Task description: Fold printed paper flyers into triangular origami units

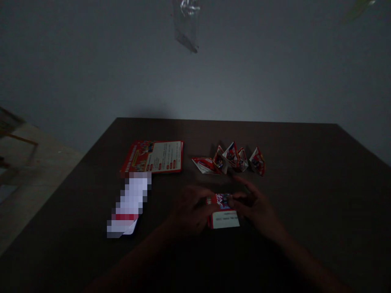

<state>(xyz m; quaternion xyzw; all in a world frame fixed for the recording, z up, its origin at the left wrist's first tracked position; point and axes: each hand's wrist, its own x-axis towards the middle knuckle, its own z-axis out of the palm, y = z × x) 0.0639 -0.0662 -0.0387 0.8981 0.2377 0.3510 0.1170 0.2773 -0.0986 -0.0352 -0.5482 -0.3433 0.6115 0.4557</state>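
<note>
Paper, folded, red and white, lies at the near centre of the dark table, its left edge pinched by the left hand and its right edge pinched between thumb and fingers of the right hand. Folded red-and-white pieces stand beyond it, slightly right. Stacked printed sheets lie far left, with a lit phone, its screen pixelated, on their near side.
</note>
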